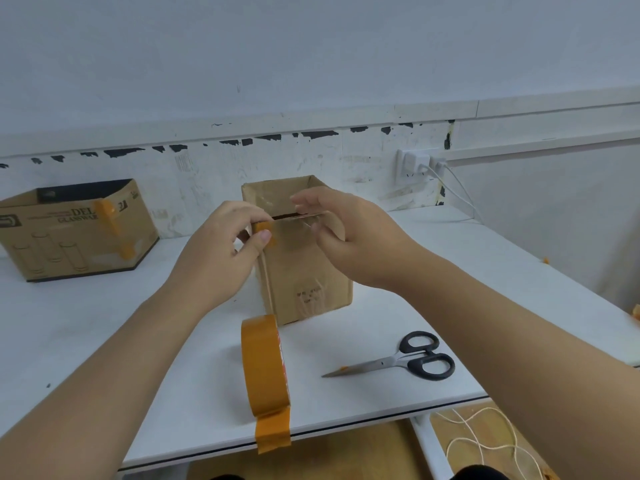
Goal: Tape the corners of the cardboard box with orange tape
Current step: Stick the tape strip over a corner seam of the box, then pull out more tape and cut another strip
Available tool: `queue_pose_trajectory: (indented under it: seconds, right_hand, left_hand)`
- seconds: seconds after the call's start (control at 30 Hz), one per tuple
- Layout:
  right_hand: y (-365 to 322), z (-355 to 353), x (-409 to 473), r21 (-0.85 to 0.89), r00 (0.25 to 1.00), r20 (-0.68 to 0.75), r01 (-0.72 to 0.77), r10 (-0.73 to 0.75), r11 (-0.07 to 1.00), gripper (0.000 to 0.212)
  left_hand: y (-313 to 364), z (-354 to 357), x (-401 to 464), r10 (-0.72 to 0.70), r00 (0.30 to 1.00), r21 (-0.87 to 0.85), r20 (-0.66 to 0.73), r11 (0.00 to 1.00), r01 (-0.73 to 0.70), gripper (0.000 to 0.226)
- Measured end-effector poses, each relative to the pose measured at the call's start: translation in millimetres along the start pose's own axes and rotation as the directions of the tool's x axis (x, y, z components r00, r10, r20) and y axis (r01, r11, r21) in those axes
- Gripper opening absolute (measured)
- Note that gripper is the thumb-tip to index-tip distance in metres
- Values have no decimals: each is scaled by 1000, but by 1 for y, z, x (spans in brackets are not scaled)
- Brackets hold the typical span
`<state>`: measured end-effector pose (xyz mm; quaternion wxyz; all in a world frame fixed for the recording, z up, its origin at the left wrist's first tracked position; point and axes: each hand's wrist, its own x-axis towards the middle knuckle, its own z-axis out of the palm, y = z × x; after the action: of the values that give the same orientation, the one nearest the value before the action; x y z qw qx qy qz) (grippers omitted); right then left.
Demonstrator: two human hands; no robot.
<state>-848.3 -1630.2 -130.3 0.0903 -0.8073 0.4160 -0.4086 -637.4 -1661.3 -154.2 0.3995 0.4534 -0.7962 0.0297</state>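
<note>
A small open-topped cardboard box (306, 271) stands upright in the middle of the white table (138, 327). A short piece of orange tape (264, 232) sits on its near top left corner. My left hand (225, 251) pinches that corner, thumb pressing on the tape. My right hand (349, 237) holds the box's near top rim between thumb and fingers. The orange tape roll (265, 365) stands on edge in front of the box, its loose end hanging over the table's front edge.
Black-handled scissors (408, 358) lie to the right of the roll. A larger printed cardboard box (69, 237) with orange tape on its corner sits at the back left. A wall socket with a white cable (415, 166) is behind. String lies on the floor at lower right.
</note>
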Motion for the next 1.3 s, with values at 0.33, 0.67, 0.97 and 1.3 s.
queue_pose_trajectory:
  seconds: [0.33, 0.67, 0.97, 1.3]
  right_hand:
    - [8, -7, -9, -55, 1000, 11, -18, 18, 998, 41]
    - [8, 15, -6, -148, 995, 91, 57, -44, 987, 50]
    - [4, 29, -14, -170, 995, 88, 55, -40, 984, 62]
    - [7, 44, -45, -98, 997, 51, 63, -58, 993, 70]
  left_hand:
    - [-49, -24, -4, -231, 973, -109, 27, 966, 233, 20]
    - [-61, -19, 3, -341, 937, -329, 79, 878, 347, 37]
    - [-51, -7, -12, -150, 989, -65, 5, 987, 150, 40]
    - [-2, -11, -73, -460, 887, -156, 44, 874, 461, 69]
